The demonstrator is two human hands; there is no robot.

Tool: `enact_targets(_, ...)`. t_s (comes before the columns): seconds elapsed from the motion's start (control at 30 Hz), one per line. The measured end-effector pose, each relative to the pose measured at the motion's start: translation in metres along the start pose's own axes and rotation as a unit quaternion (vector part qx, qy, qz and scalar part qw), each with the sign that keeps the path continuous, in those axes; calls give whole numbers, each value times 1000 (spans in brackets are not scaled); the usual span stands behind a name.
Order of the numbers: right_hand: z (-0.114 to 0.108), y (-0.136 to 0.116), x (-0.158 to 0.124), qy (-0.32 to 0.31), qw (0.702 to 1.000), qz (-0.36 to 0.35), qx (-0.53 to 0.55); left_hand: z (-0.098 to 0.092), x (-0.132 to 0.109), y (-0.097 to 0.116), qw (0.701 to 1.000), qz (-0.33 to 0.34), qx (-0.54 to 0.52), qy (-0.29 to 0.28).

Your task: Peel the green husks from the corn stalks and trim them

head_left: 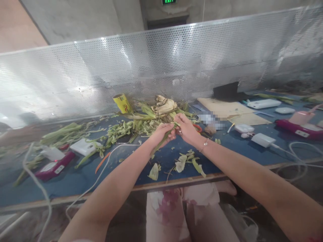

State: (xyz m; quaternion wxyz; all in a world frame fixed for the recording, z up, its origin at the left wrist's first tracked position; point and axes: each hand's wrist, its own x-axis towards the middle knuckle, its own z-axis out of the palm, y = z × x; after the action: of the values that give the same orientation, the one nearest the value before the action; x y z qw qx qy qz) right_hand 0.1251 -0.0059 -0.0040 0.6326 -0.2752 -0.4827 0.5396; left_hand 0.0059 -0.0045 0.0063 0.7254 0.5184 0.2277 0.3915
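Note:
Both hands meet above the blue tabletop, pinching a green plant stalk (161,142). My left hand (163,133) is closed on it, and the strip hangs down past the wrist. Fingertips of my right hand (186,129), which has a bracelet at the wrist, close on the stalk's upper end. Just behind the hands lies a heap of curled green plant pieces (121,131). Pale, dry husk-like leaves (164,106) top the pile farther back. Torn leaf scraps (181,164) are scattered nearer the table edge. Fingers partly hide the held part.
A perforated metal screen (106,70) runs along the table's back. A yellow tube-shaped wrapper (122,103) leans near it. To the left are a purple device (56,166), a white box (84,146) and a cable; to the right, cardboard (227,108), a white charger (263,139) and another purple device (297,129).

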Motion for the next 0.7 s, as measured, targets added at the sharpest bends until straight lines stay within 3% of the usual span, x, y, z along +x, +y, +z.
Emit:
enact_targets(0.27,-3,3,2,-3,999,-29,-16,-5,2,-6,997,44,46,-34)
enact_targets(0.4,-4,5,4,1,999,-26,-26,-13,7,-11,987,68,147,-8)
enact_targets(0.53,-8,4,4,53,982,-79,-165,-15,9,-10,942,141,296,66)
enact_targets(0.63,-10,1,1,89,927,-177,-319,-10,5,-5,873,227,396,170)
enact_targets(0.7,-10,0,-1,93,896,-217,-376,-5,2,-4,849,248,424,195)
